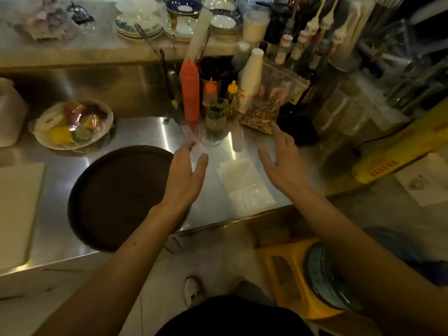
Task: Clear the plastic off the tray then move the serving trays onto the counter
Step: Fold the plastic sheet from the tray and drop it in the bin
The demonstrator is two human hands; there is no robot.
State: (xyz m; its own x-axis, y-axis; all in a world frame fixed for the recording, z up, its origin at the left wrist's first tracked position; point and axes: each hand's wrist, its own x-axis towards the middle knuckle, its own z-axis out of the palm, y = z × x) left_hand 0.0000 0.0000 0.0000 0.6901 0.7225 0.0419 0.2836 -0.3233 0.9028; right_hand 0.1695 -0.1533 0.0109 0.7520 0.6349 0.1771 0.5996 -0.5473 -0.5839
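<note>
A round dark serving tray [114,197] lies on the steel counter [135,134], its near rim over the front edge. My left hand [185,174] hovers over the tray's right rim, fingers spread, holding nothing. My right hand [281,163] is open above the counter to the right, fingers apart. Between and just below the hands lies a flat clear plastic packet [244,185] on the steel. No plastic shows on the tray itself.
A wrapped bowl of fruit [72,123] sits at the left, a white cutting board [17,212] nearer. Sauce bottles [190,93], a glass [215,124] and a snack bag [266,112] stand behind the hands. A yellow wrap box [397,151] lies right; a yellow stool [291,275] stands below.
</note>
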